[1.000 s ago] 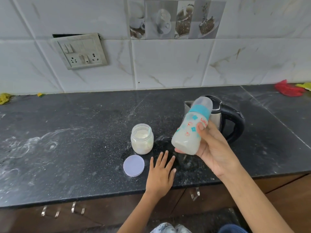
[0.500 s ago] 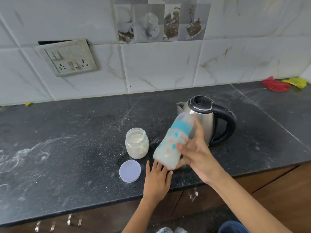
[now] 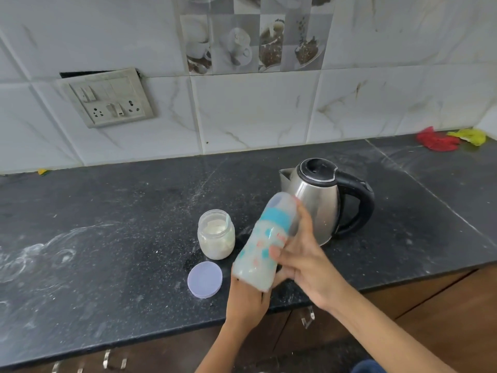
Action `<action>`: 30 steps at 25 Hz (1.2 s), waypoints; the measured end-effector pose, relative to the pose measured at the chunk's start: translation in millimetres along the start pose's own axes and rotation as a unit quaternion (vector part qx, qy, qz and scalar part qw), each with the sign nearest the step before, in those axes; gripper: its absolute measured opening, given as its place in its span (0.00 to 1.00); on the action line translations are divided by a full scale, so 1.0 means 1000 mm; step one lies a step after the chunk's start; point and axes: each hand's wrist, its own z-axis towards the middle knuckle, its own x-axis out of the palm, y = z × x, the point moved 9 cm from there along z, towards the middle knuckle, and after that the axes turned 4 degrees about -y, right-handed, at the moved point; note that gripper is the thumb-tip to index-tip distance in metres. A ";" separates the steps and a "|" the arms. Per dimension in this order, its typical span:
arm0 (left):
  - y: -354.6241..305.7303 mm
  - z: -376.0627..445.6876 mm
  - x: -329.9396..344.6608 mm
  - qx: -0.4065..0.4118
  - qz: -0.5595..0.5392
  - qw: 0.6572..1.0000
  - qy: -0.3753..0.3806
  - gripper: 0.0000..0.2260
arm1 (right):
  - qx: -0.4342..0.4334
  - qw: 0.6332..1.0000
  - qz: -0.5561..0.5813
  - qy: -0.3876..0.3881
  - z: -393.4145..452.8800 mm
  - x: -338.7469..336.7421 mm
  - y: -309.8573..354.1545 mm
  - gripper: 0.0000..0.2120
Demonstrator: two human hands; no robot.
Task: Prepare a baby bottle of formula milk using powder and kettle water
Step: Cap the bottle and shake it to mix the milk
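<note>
My right hand grips a capped baby bottle with a teal collar and milky liquid inside, held tilted above the counter's front edge. Flat on the black counter, my left hand lies under the bottle's base, its fingers partly hidden. Left of the bottle stands an open glass jar of white powder with a scoop handle sticking out. The jar's pale round lid lies flat in front of it. Just behind the bottle is a steel kettle with a black handle and its lid closed.
White powder is smeared across the counter at the left. Red and yellow scraps lie at the back right by the tiled wall. A switch and socket plate is on the wall. Wooden drawers with metal handles sit below the counter edge.
The bottle in my right hand has dropped lower and tilted further, from in front of the kettle down over my left hand. My left hand stays flat on the counter.
</note>
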 end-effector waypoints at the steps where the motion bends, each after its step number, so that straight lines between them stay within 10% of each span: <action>1: 0.001 -0.001 -0.001 0.000 -0.006 1.000 -0.003 0.19 | 0.003 1.000 -0.018 0.006 -0.002 0.001 -0.003 0.45; 30: 0.002 0.002 -0.003 -0.002 0.002 1.000 0.009 0.19 | -0.027 0.999 -0.008 -0.023 0.003 -0.002 0.009 0.41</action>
